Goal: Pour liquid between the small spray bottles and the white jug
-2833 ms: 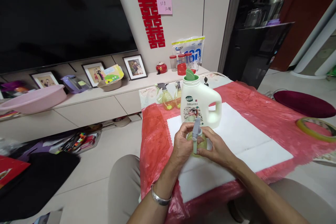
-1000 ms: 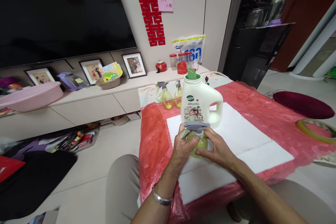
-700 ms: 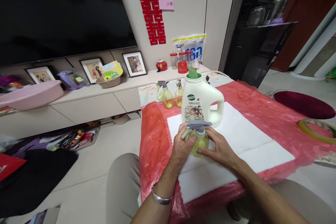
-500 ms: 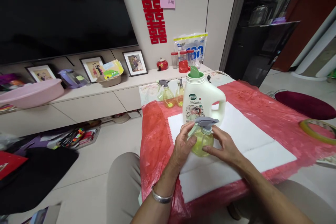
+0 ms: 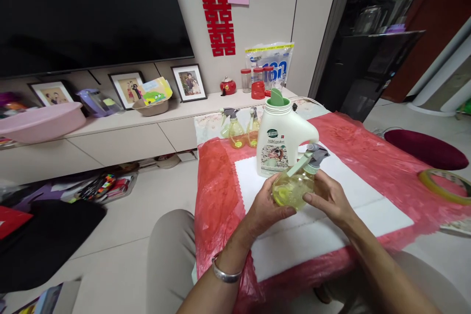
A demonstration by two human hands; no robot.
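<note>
Between both hands I hold a yellow-tinted clear spray bottle (image 5: 294,189) with a grey and pale green trigger head, tilted to the right above the white sheet (image 5: 331,235). My left hand (image 5: 267,206) cups its base from the left, thumb along the bottom. From the right, my right hand (image 5: 329,196) grips it near the neck, with some fingers hidden behind. Just behind stands a large cream jug (image 5: 274,140) with a handle, a picture label and a green piece in its mouth. Two similar spray bottles (image 5: 235,132) stand together behind the jug, on the left.
Red plastic film (image 5: 217,181) covers the table around the white sheet. A roll of yellow tape (image 5: 437,184) lies at the right. Red-lidded jars (image 5: 246,81), picture frames (image 5: 189,82) and a pink basin (image 5: 44,122) line the cabinet. A dark red round stool (image 5: 427,147) stands beyond.
The spray bottle has gone from upright to tilted, its head swinging right. My left hand has moved from beside its trigger down to its base.
</note>
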